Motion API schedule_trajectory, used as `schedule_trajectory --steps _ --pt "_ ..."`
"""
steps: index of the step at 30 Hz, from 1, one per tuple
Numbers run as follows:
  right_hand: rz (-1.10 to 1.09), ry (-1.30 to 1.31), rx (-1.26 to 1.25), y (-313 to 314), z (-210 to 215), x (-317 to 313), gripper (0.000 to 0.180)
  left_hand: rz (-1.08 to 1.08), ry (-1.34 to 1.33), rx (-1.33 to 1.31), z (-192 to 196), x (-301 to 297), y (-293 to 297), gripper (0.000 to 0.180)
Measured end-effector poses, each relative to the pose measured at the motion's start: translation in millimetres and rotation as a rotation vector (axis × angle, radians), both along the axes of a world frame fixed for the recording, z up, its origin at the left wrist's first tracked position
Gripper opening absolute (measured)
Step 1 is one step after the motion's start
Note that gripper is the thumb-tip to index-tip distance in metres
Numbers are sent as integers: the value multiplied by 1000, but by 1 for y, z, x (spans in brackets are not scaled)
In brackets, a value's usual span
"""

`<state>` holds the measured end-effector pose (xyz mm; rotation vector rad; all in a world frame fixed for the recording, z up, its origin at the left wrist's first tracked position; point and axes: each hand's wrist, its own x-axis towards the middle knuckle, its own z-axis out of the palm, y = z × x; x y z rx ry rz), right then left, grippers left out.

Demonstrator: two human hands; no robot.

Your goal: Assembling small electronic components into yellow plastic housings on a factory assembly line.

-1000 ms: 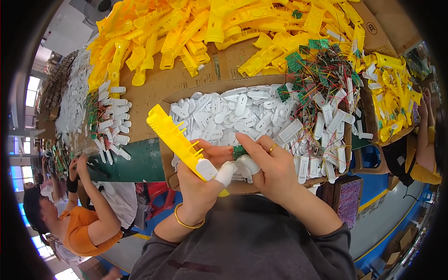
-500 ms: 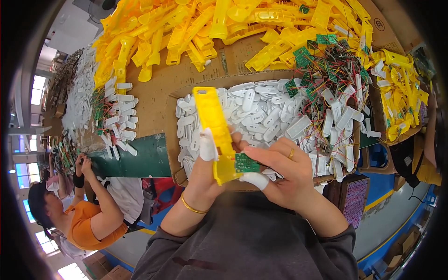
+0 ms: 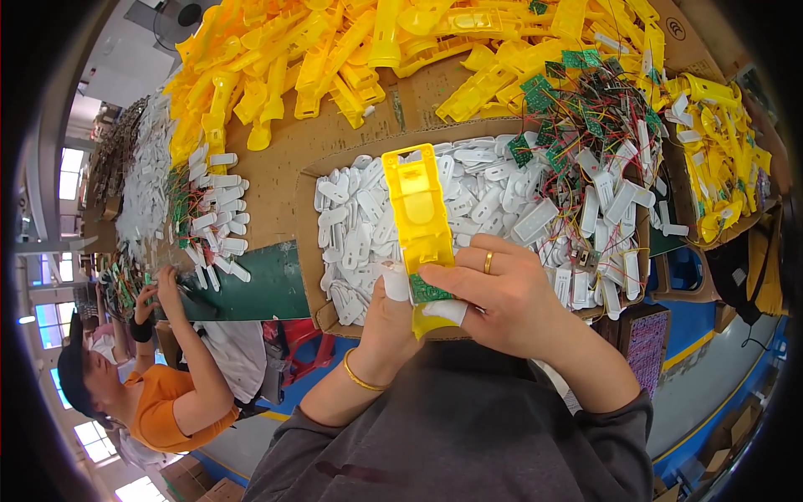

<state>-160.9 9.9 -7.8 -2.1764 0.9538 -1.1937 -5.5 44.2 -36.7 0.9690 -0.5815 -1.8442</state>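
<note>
Circuit board [image 3: 428, 290] now farther over yellow shell [image 3: 421, 211], right fingers [image 3: 458, 282] closed on it, left fingers [image 3: 396, 285] round shell.

Left grip [image 3: 390, 325] clasped, thumb [image 3: 396, 285] upright, right grip [image 3: 514, 293] pinching, index finger [image 3: 460, 283] extended, forearms [image 3: 590, 361] converging

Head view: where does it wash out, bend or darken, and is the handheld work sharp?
In the head view, bright glass windows at lower left look washed out; the long grey metal beam at left bows; black fills the corners; the green rectangular circuit board on the long yellow plastic housing looks fairly sharp.
</note>
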Motion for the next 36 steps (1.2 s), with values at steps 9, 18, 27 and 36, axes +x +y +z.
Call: schedule_trajectory --steps 9,18,27,36 --pt "-142 195 -11 23 -18 -9 45 -170 -312 -280 19 -1 -7 42" --pt "155 -542 1182 15 3 -23 38 -274 -625 -588 23 -5 -1 49" --pt "66 -414 975 20 -11 -19 31 -271 -960 -781 29 -13 -7 45" --pt "-11 -547 1012 12 -7 -28 30 -363 -924 -683 36 -22 -19 50"
